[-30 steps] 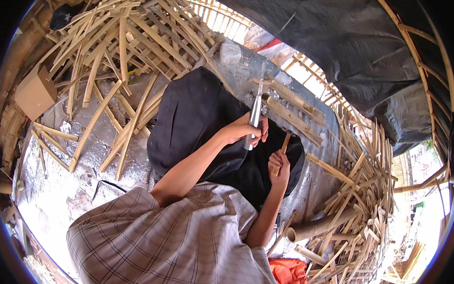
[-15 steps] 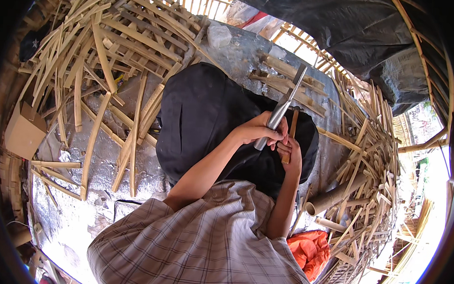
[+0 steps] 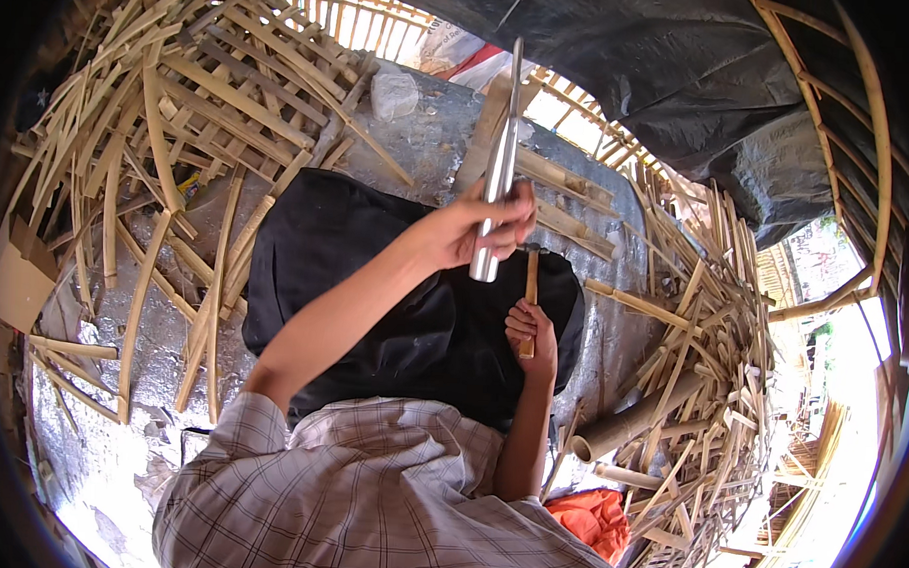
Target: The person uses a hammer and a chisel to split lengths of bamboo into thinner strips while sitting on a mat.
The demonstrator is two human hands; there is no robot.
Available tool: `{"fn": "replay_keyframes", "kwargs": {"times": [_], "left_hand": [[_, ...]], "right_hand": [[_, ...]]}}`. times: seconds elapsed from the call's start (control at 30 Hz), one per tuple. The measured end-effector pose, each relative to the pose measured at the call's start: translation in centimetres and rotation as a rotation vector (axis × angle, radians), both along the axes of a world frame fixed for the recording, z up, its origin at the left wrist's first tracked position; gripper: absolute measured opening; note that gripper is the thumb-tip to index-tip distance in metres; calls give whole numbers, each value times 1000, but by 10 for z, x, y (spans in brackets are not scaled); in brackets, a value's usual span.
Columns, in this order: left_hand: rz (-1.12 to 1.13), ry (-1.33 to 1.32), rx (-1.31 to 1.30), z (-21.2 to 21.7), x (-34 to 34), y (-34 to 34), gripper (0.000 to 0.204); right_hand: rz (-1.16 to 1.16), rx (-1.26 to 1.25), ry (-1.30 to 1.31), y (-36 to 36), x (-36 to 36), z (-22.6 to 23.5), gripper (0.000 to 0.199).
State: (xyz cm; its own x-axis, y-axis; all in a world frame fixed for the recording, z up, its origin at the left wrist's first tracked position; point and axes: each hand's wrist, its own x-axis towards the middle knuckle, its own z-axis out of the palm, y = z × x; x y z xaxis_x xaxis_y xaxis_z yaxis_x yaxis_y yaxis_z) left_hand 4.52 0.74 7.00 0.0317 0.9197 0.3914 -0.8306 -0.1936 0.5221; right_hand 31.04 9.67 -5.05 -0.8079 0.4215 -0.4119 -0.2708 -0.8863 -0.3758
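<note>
Raised in front of me, my left hand (image 3: 482,225) is wrapped round the tube-like handle of a long, shiny steel bladed tool (image 3: 498,170). Its narrow end points up and away; its exact kind is unclear. Lower and to the right, my right hand (image 3: 533,337) grips the wooden shaft of a small hammer (image 3: 532,277), low on the handle. The hammer's dark head is uppermost, slightly apart from my left hand. Beneath both hands, black cloth (image 3: 374,281) covers my legs.
Split bamboo strips (image 3: 241,96) are heaped at the far left, with another pile (image 3: 713,323) on the right. Flat bamboo pieces (image 3: 572,223) lie ahead on the grey ground. A thick bamboo tube (image 3: 630,420) and orange cloth (image 3: 591,519) are at my right; a cardboard box (image 3: 19,274) stands left.
My left hand has lifted the steel tool up and away from the hammer, turning it more upright. My right hand has moved lower in view, still holding the hammer; the view has shifted.
</note>
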Motion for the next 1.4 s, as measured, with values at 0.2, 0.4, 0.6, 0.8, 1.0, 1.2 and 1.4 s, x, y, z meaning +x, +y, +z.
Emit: {"fn": "replay_keyframes", "kwargs": {"times": [0.2,0.4,0.6,0.8,1.0,1.2,1.4], "left_hand": [[-172,-275,64,46,-25,79,52],[-163,-115,345,28,-38,99,56],[-299,8,395,6,-49,99,46],[-90,232,506,13,-35,101,62],[-8,269,561,11,-16,99,56],[-166,264,594,4,-16,94,51],[-395,-169,513,16,-48,85,59]], "right_hand": [[9,-50,28,8,0,-1,26],[18,-65,45,13,11,-6,26],[-8,-135,58,12,4,-2,25],[-55,-172,42,13,7,-7,21],[-87,-182,12,15,4,-2,19],[-75,-167,19,12,4,-5,20],[-55,-155,46,14,3,-10,22]]}}
